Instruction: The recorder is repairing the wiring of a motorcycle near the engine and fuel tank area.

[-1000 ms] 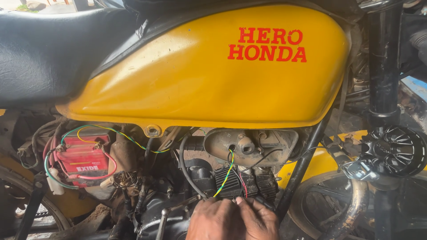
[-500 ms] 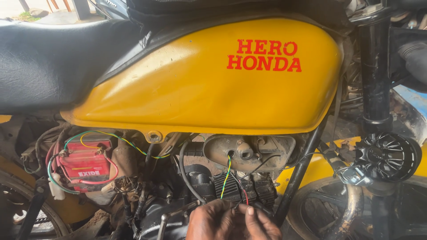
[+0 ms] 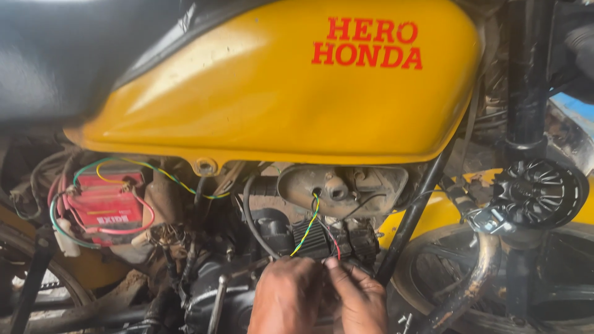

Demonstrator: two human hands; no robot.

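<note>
- Wires [image 3: 312, 229], a yellow-green one and a red one, run down from the engine's grey metal cover [image 3: 343, 185] to just above the fingertips of both hands, in front of the black finned block [image 3: 312, 238].
- Left hand [image 3: 291, 297] sits low, touching the right hand [image 3: 359, 300]; both are bunched at the wire ends, but whether they actually pinch a wire I cannot tell.
- Black frame tube [image 3: 414, 210] slants down just right of the right hand, crowding that side.
- Black hose [image 3: 253, 219] curves down just above-left of the left hand.
- Yellow fuel tank [image 3: 278, 93] overhangs everything, well above the hands.
- Red battery [image 3: 105, 207], looped with red and green leads, sits far left of the left hand.
- Black round horn [image 3: 538, 192] hangs far right, by the front wheel [image 3: 495, 291].
</note>
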